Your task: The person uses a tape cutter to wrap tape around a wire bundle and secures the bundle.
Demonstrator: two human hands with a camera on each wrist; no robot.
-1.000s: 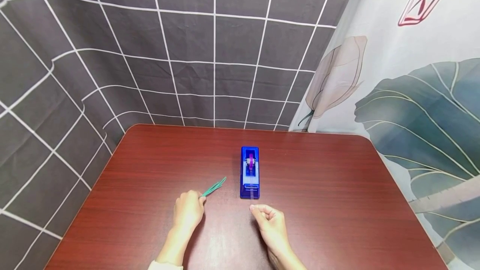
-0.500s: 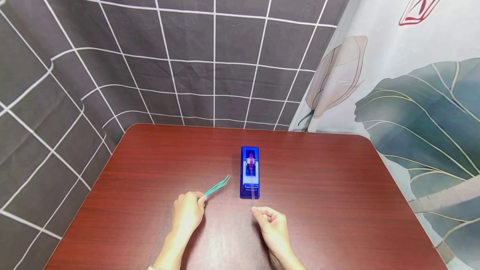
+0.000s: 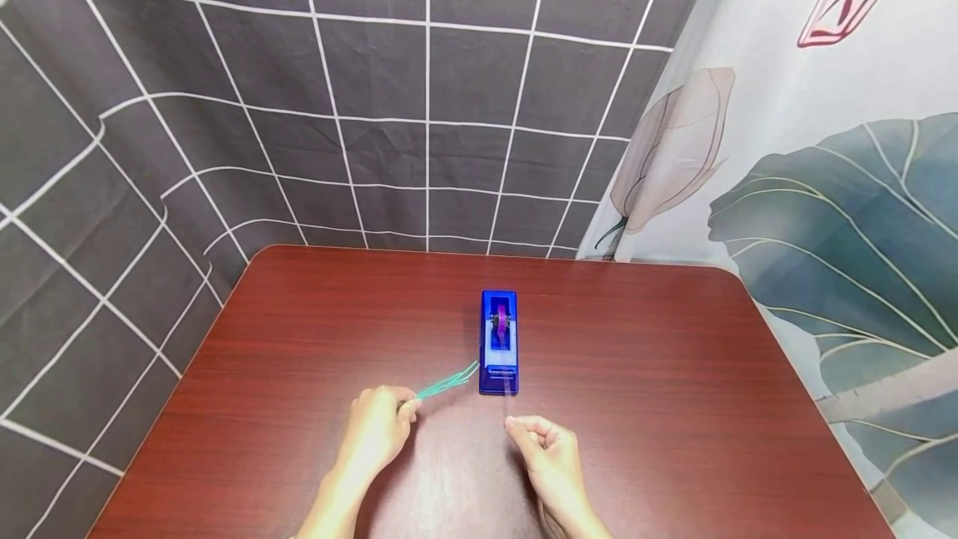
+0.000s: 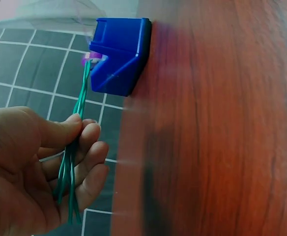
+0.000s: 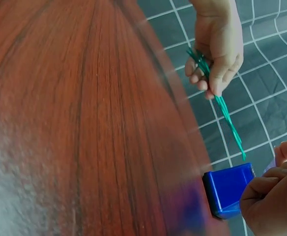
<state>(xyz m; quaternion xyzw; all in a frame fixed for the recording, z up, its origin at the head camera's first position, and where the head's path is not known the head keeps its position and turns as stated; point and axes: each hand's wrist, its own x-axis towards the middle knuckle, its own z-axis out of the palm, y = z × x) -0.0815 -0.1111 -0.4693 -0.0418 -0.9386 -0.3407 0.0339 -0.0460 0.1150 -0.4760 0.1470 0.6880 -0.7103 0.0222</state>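
Observation:
My left hand [image 3: 377, 429] pinches a small bundle of thin green wire-like strands [image 3: 447, 383] between thumb and fingers. Their far ends point toward the blue tape dispenser [image 3: 488, 383], close to its left side; whether they touch it I cannot tell. The lower ends hang across the palm in the left wrist view, where the strands [image 4: 82, 91] are loosely bunched. My right hand [image 3: 552, 454] pinches the free end of a clear tape strip [image 3: 507, 404], stretched from the dispenser's near end. A purple tape roll [image 3: 501, 320] sits inside the dispenser.
The reddish-brown wooden table [image 3: 674, 356] carries the dispenser near its middle. A dark grey curtain with white grid lines [image 3: 382, 65] hangs behind and to the left. At the right is a white curtain with leaf prints [image 3: 808, 256].
The green strands have swung rightward, nearer to the dispenser. My right hand has drawn back a little toward me and rightward, and more tape shows between it and the dispenser.

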